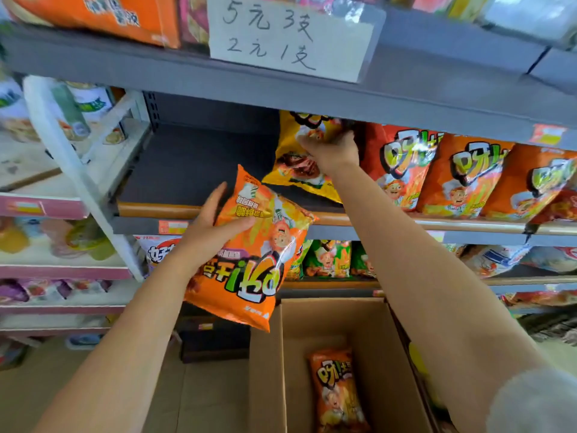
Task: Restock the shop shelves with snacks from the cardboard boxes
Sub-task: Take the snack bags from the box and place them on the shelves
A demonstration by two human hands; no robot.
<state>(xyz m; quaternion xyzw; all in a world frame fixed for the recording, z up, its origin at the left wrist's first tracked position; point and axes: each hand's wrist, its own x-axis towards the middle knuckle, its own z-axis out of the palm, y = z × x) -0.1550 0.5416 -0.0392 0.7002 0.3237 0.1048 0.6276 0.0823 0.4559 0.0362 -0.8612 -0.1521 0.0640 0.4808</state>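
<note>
Head view: shelving step under way

Yellow snack bag (299, 160) stands tilted on the grey shelf (193, 173), right hand (331, 151) gripping its top. Left hand (215, 226) holds an orange bag (253, 254) just below the shelf edge. Cardboard box (368, 339) beneath holds another bag (337, 392). Next, probably: seat yellow upright, then place orange in the gap beside it.

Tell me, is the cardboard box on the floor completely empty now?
No, the cardboard box still has an orange snack bag lying at its bottom.
</note>
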